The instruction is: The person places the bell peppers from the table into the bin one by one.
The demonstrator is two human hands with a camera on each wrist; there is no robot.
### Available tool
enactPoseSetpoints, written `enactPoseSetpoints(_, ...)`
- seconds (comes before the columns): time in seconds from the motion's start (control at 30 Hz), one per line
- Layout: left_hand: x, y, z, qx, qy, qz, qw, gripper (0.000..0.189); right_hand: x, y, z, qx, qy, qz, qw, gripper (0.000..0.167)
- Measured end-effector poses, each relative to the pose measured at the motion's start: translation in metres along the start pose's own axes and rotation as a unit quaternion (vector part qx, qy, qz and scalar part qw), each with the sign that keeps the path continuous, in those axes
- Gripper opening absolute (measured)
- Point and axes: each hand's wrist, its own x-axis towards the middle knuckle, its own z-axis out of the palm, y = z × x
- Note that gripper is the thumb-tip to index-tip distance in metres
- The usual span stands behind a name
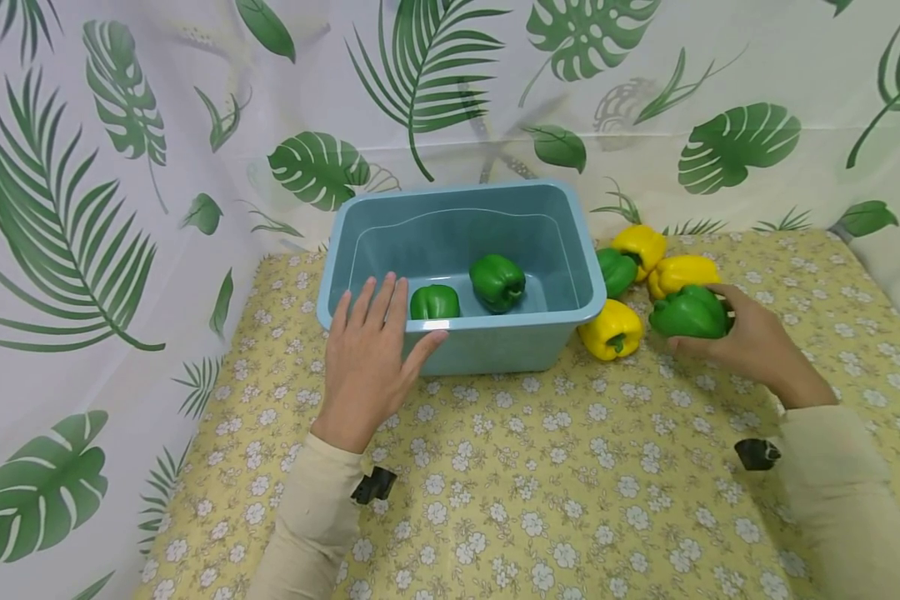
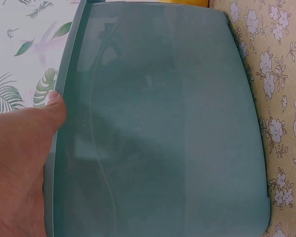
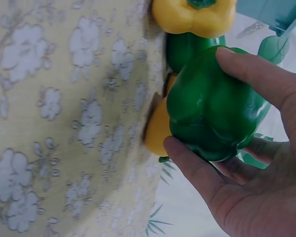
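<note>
My right hand (image 1: pixel 757 340) grips a green bell pepper (image 1: pixel 692 312), thumb on one side and fingers on the other. The right wrist view shows this pepper (image 3: pixel 214 106) close up, held beside the other peppers. My left hand (image 1: pixel 367 358) rests on the near rim of a blue plastic bin (image 1: pixel 495 354), its fingers extended over the edge at the left. In the left wrist view its thumb (image 2: pixel 53 106) lies along the bin's rim. Inside the bin are two green bell peppers, one near the front wall (image 1: pixel 435 302) and one farther right (image 1: pixel 497 282).
Right of the bin, a yellow bell pepper (image 1: pixel 612 330) lies in front, a green one (image 1: pixel 617 272) behind it, and two more yellow ones (image 1: pixel 640 247) farther back. A floral cloth (image 1: pixel 495 483) covers the table. Leaf-print sheets (image 1: pixel 457 100) hang behind and at the sides.
</note>
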Motion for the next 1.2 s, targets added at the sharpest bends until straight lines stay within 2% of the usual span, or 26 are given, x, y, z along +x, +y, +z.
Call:
enactPoseSetpoints(0.3,0.000,0.000,-0.001,-0.001,-0.003,0.000,1.0000,0.082,0.001,-0.013,-0.008,0.003,0.025,-0.009,0.9997,0.112)
enactPoseSetpoints(0.87,0.001,-0.001,0.000,0.000,0.001,0.003,1.0000,0.082,0.001,-0.038,-0.016,0.030,0.091,-0.059,0.9936,0.098)
enactPoseSetpoints(1.2,0.001,-0.001,0.001,-0.002,-0.005,-0.001,1.0000,0.082,-0.001,-0.053,-0.018,0.052,0.113,-0.061,0.9903,0.097)
